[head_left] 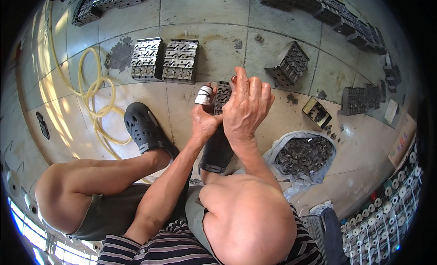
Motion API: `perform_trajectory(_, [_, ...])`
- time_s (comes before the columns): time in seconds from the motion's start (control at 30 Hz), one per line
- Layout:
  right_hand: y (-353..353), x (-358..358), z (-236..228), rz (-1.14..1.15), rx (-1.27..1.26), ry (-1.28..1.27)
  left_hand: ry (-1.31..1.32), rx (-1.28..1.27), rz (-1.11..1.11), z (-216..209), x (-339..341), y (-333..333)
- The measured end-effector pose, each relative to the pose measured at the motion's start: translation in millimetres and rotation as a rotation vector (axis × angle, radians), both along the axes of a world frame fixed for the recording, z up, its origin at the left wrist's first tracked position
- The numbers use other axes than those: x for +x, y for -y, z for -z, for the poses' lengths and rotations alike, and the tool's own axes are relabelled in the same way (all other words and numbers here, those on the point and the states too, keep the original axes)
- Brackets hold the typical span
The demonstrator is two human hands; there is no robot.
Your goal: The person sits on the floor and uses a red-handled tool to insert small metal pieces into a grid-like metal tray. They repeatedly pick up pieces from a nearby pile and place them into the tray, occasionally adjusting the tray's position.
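A narrow dark metal block (222, 94) with rows of recesses is between my hands, just beyond the toe of my right clog. My left hand (205, 119) is closed at its left side, and one finger is wrapped in white tape (204, 95) tied with dark thread. From the right, my right hand (248, 108) grips the same block, its back facing up and its thumb near the left one. The undersides of the right fingers are hidden. Two larger metal blocks (146, 59) with slotted faces stand side by side beyond my left hand.
A tilted metal block (287, 64) sits to the far right. Nearer are an open rectangular tin (317, 113) and a pale sack (331, 167) of dark scraps. A yellow hose (96, 112) coils at left. Rows of blocks (325, 12) line the far floor.
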State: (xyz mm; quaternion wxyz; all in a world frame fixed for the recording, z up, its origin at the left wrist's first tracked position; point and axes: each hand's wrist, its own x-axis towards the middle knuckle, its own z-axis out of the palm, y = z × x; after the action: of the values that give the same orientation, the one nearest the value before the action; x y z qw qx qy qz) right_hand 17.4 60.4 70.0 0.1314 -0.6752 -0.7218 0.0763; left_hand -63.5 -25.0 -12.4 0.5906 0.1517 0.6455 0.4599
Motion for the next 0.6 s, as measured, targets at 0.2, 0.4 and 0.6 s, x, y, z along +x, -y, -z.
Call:
perform_trajectory(0.2, [7,1,13,-0.195,0.275,-0.247,-0.236,-0.080,0.260,0,-14,4])
perform_trajectory(0.4, [-15,23,31,-0.689,0.069,-0.961,-0.117,-0.004,0.204,0,-14,-2])
perform_trajectory(0.6, [0,51,38,-0.150,-0.538,-1.864,0.099,0.050,0.103,0,-7,0])
